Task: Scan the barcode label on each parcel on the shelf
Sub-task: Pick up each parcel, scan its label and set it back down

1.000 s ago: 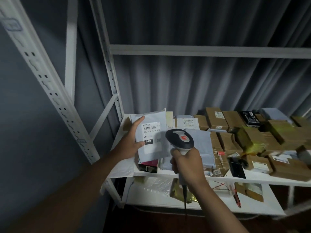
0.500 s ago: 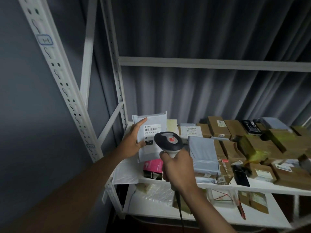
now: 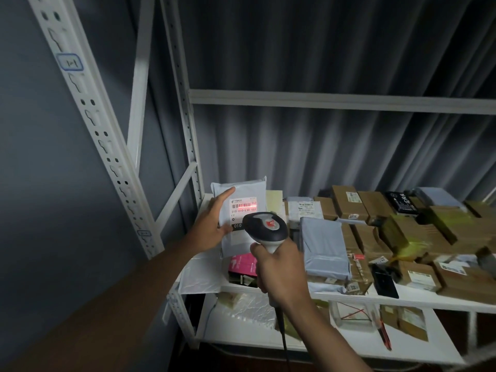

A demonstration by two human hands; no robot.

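white parcel [image 3: 243, 210], red-lit barcode label [image 3: 244, 205]

Glossy plastic mailer [image 3: 241, 200], cardboard boxes [image 3: 346, 202]

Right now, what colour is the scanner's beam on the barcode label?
Red, a line across the barcode label, in the head view.
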